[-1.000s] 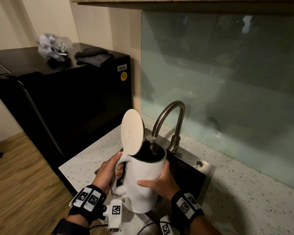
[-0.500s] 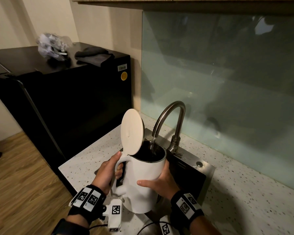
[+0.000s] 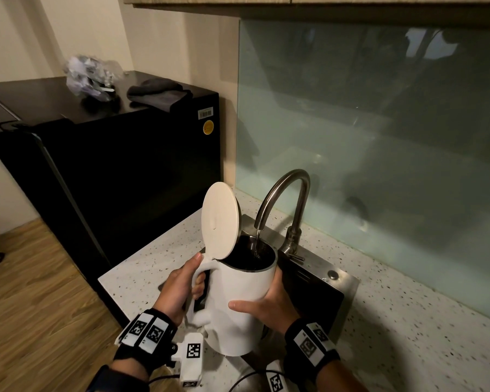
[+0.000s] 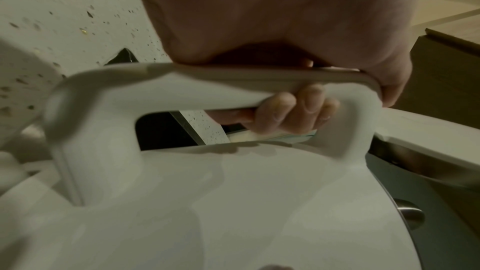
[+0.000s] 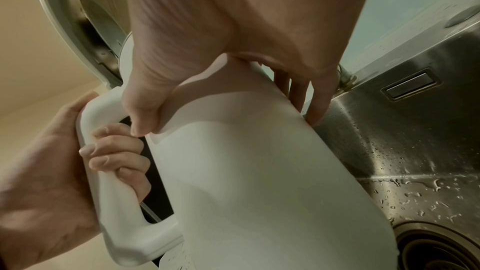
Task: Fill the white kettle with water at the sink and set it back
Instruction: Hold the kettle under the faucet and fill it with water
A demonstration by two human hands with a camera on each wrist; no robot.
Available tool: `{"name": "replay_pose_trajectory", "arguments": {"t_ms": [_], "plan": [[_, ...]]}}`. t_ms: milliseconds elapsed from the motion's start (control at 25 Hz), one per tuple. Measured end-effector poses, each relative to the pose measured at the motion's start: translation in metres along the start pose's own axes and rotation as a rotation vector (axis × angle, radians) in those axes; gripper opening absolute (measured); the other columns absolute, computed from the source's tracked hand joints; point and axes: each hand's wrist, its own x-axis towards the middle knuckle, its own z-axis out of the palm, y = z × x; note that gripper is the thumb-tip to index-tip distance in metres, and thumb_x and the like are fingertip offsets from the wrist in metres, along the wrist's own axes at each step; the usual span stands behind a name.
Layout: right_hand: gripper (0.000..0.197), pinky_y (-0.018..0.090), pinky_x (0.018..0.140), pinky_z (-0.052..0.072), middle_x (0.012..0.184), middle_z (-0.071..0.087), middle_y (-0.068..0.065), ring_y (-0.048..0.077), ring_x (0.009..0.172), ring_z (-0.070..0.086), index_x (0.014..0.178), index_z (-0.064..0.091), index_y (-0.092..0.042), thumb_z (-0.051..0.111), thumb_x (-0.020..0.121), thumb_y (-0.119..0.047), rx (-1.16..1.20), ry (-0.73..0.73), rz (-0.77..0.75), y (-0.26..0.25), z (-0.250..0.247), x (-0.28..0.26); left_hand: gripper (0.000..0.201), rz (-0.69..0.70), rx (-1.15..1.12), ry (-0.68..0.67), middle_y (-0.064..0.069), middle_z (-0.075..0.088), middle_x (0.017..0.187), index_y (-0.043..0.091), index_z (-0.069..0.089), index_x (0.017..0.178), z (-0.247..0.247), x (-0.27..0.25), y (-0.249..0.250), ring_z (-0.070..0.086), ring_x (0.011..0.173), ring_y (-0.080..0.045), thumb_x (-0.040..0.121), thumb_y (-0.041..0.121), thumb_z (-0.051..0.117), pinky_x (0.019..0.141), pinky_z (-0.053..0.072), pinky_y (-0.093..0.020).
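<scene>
I hold the white kettle [image 3: 238, 306] over the steel sink [image 3: 348, 281], its round lid [image 3: 219, 219] standing open. A thin stream of water [image 3: 257, 241] runs from the curved faucet [image 3: 283, 190] into the dark opening. My left hand [image 3: 187, 287] grips the kettle handle [image 4: 207, 81], with its fingers [image 4: 291, 114] curled through the loop. My right hand [image 3: 269, 306] wraps the kettle body, thumb on the near side and fingers [image 5: 311, 93] on the far side. The right wrist view shows the kettle [image 5: 259, 171] above the wet sink basin [image 5: 402, 130].
A black fridge [image 3: 125, 165] stands left of the speckled counter [image 3: 408, 321], with a dark cloth [image 3: 156, 93] and a plastic bag [image 3: 88, 75] on top. A glass backsplash [image 3: 379, 137] rises behind the faucet. A black cable [image 3: 246, 377] lies at the counter's near edge. The drain [image 5: 441, 249] is below the kettle.
</scene>
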Motion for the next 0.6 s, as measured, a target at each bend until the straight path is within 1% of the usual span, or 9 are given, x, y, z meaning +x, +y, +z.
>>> {"name": "replay_pose_trajectory", "arguments": {"t_ms": [200,320,440,520,600], "plan": [[0.127,0.030,0.097,0.054,0.131,0.052,-0.011,0.006,0.116,0.056,0.146,0.024,-0.033,0.101,0.046,-0.037,-0.001,0.004,0.000,0.0001,0.0003,0.0006,0.053,-0.002,0.013,0.000,-0.004,0.040,0.052,0.013,0.050,0.061,-0.0008,0.0002,-0.0008,0.037,0.047,-0.015,0.079,0.061,0.058,0.057,0.035,-0.030],[0.126,0.027,0.093,0.051,0.131,0.052,-0.011,0.005,0.115,0.055,0.147,0.024,-0.032,0.102,0.048,-0.034,-0.004,0.005,0.002,0.0001,0.0000,0.0007,0.055,0.000,0.002,-0.002,-0.004,0.040,0.052,0.012,0.050,0.062,0.0002,0.0003,0.0003,0.036,0.047,-0.015,0.083,0.062,0.063,0.056,0.035,-0.029],[0.123,0.024,0.091,0.049,0.129,0.051,-0.012,0.006,0.114,0.055,0.145,0.023,-0.033,0.102,0.051,-0.032,-0.011,0.007,0.007,-0.0016,-0.0002,0.0004,0.056,0.000,0.013,-0.005,-0.004,0.041,0.052,0.012,0.051,0.061,-0.0004,0.0017,-0.0010,0.037,0.048,-0.016,0.084,0.063,0.061,0.057,0.036,-0.031],[0.121,0.024,0.090,0.049,0.128,0.050,-0.013,0.005,0.113,0.055,0.144,0.023,-0.033,0.101,0.052,-0.031,-0.007,0.007,0.006,-0.0020,-0.0004,0.0004,0.055,-0.007,0.026,-0.004,-0.005,0.041,0.052,0.013,0.053,0.059,-0.0011,0.0031,-0.0022,0.037,0.048,-0.016,0.081,0.063,0.057,0.059,0.036,-0.032],[0.123,0.025,0.091,0.051,0.129,0.052,-0.012,0.005,0.114,0.055,0.145,0.024,-0.033,0.101,0.049,-0.033,-0.001,0.004,0.004,-0.0009,-0.0001,0.0007,0.055,-0.008,0.022,-0.005,-0.005,0.041,0.052,0.013,0.053,0.059,-0.0020,0.0039,-0.0032,0.037,0.048,-0.016,0.076,0.066,0.059,0.059,0.035,-0.032]]}}
